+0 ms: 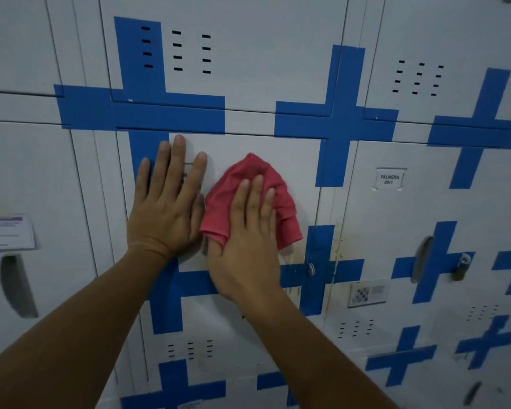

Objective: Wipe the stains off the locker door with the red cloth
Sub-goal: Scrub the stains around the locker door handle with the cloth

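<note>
A white locker door (295,160) painted with blue crosses fills the middle of the head view. My right hand (245,237) presses a crumpled red cloth (281,199) flat against it, fingers spread over the cloth. My left hand (165,202) lies flat and open on the same door just left of the cloth, covering a small name label. Brownish stains and specks (341,246) mark the door's right edge beside a small lock (311,268).
More white lockers with blue crosses surround the door. The right neighbour carries a label (390,179) reading PALMERA 0011, a padlock (462,268) and a sticker (368,293). A paper notice (6,231) hangs on the left locker. Vent slots (176,50) sit above.
</note>
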A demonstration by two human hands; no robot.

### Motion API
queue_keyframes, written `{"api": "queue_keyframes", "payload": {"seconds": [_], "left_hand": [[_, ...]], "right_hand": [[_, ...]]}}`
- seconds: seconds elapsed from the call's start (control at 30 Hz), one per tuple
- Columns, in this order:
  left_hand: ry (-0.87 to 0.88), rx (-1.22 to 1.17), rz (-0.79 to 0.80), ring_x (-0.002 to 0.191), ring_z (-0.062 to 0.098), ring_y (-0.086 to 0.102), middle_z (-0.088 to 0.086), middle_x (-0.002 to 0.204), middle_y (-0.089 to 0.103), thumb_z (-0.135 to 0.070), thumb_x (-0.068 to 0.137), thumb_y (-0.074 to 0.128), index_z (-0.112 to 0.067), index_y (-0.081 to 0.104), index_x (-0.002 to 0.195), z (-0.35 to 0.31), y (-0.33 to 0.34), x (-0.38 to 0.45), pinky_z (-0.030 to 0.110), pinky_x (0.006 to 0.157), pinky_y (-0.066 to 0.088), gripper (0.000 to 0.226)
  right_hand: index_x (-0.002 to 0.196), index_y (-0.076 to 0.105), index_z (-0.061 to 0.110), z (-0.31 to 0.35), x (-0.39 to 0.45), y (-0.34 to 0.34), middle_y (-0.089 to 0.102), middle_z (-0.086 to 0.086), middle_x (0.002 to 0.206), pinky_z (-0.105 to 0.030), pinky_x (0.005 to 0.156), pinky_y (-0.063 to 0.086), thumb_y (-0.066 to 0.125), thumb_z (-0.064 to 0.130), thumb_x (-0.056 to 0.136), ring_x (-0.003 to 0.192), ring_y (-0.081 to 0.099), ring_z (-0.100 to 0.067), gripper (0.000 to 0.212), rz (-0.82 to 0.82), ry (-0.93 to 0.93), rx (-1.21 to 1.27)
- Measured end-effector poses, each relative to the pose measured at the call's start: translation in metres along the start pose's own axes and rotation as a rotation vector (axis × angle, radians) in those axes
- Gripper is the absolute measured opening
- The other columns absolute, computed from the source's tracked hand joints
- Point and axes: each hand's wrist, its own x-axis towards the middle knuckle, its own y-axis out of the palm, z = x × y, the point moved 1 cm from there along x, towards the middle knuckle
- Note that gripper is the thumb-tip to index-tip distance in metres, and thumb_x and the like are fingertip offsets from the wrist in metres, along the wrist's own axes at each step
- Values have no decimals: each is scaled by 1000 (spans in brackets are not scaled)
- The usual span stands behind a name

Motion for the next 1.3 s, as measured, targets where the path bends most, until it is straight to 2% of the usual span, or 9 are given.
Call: {"api": "queue_keyframes", "payload": {"seconds": [0.1, 0.2, 0.37, 0.53, 0.63, 0.8, 0.93, 1.13, 1.3], "left_hand": [[-6, 11, -5, 153, 30, -2, 17, 165, 5, -36, 99, 28, -17, 9, 159, 0, -1, 0, 46, 124, -4, 66], [-9, 16, 0, 154, 30, -2, 16, 165, 5, -35, 99, 26, -17, 9, 159, -1, -1, -1, 48, 125, -1, 65], [-10, 11, 10, 154, 30, -2, 15, 166, 3, -35, 99, 28, -17, 7, 159, -1, -1, 0, 48, 125, -1, 66], [-8, -3, -3, 154, 30, -2, 16, 165, 4, -36, 99, 27, -16, 9, 159, 0, -1, -1, 48, 125, -2, 66], [-3, 9, -17, 154, 31, 1, 17, 165, 5, -35, 99, 28, -16, 11, 159, 1, 0, -1, 48, 125, 0, 66], [-7, 27, -16, 153, 32, 3, 17, 165, 7, -35, 98, 31, -15, 12, 159, 1, -2, -1, 49, 125, 1, 66], [-7, 17, -2, 154, 30, 0, 16, 165, 4, -35, 97, 33, -17, 9, 159, -1, -2, -1, 47, 125, 0, 68], [7, 16, -37, 153, 32, 4, 18, 164, 9, -37, 98, 33, -15, 15, 158, 0, 0, -1, 48, 124, 2, 66], [-2, 30, -29, 153, 32, 3, 17, 165, 9, -35, 97, 33, -15, 14, 158, -1, 0, -2, 49, 125, 4, 67]], "right_hand": [[152, -29, 20, -33, 2, -10, -37, -2, 159, -45, 122, -11, 23, 59, 98, 146, -34, -24, 84, 50, -55, -126], [151, -31, 17, -72, 6, -30, -36, -6, 159, -48, 124, -4, 9, 59, 90, 147, -31, -27, 84, -2, 110, -140], [152, -26, 14, -63, 20, -37, -31, -10, 161, -51, 123, -4, 30, 50, 95, 148, -28, -33, 88, -107, 286, 35], [151, -30, 18, -14, 13, -10, -38, -5, 158, -46, 121, -14, 28, 54, 97, 145, -35, -29, 87, -48, 50, -30], [153, -26, 23, -36, 12, -12, -34, 0, 160, -47, 121, -13, 17, 61, 93, 147, -31, -27, 83, -14, -59, -141], [153, -24, 27, -84, 18, -40, -26, -1, 163, -54, 123, -3, 15, 55, 90, 149, -24, -31, 79, -121, 144, -152], [155, -21, 23, -52, 32, -38, -26, -5, 164, -55, 122, -5, 23, 51, 94, 148, -26, -34, 81, -131, 173, -47], [155, -20, 27, -24, 10, -13, -29, 0, 163, -47, 121, -14, 20, 58, 95, 148, -30, -27, 79, 13, -169, -192], [153, -26, 25, -82, 19, -36, -29, -5, 162, -53, 123, -5, 16, 56, 95, 148, -26, -32, 79, -90, 96, -264]]}}
